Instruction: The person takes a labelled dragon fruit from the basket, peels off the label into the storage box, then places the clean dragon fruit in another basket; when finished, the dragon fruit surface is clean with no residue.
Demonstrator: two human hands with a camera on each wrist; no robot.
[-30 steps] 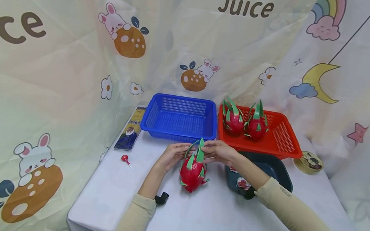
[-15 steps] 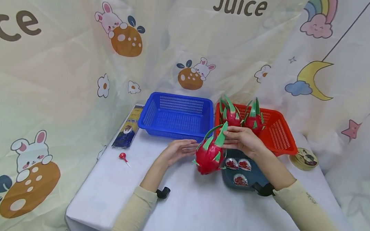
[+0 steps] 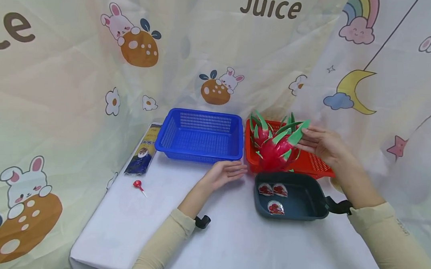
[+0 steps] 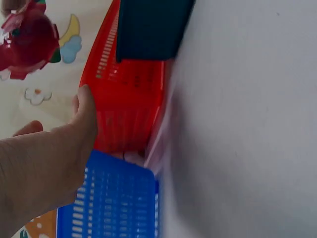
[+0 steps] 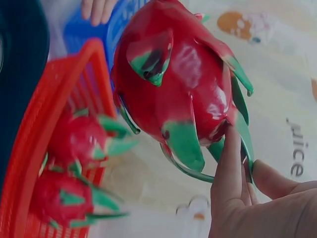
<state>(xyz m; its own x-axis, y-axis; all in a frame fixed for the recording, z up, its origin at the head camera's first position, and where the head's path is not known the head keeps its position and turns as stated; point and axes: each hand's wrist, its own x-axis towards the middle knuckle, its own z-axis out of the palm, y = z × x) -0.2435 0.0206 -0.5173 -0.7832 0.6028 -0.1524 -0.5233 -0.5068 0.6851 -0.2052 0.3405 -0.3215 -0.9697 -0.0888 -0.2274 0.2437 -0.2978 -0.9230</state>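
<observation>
My right hand [image 3: 323,145] pinches the green leaves of a red dragon fruit [image 3: 274,153], lifted over the front of the red basket [image 3: 313,167]. In the right wrist view its glossy body [image 5: 183,74] hangs tilted, thumb and fingers on a leaf at its tip. Two more dragon fruits [image 5: 69,198] sit inside the red basket; in the head view the held one partly hides them. My left hand [image 3: 225,173] holds nothing, its fingers extended in front of the blue basket [image 3: 200,154]. The left wrist view shows this hand [image 4: 54,158] beside both baskets.
A dark tray [image 3: 306,202] with several round fruit stickers stands in front of the red basket. Left of the blue basket lie a blue and yellow packet [image 3: 142,151] and a red lollipop [image 3: 137,184]. A round tin is mostly hidden behind the right arm.
My right hand has carried the dragon fruit from the table's middle, up and right, to over the red basket. The left hand has come off it and moved slightly right.
</observation>
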